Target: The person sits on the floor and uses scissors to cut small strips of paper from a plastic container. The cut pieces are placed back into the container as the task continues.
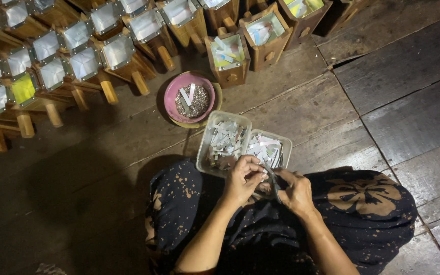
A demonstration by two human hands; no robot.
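Observation:
My left hand (244,178) pinches a small pale strip of paper or foil above my lap. My right hand (295,191) grips dark scissors (272,179), their blades meeting the strip between both hands. Just beyond my hands stand two clear plastic tubs: the left tub (211,133) holds many cut strips, the right tub (286,147) holds more pale strips. A pink bowl (171,97) with small silvery bits and two strips sits farther off.
Rows of small wooden box frames with foil or paper windows (85,63) lie across the far left and top, several with wooden handles. More such boxes (227,53) stand at top centre. I sit on a dark wooden plank floor (393,102); my patterned dark cloth (367,196) covers my knees.

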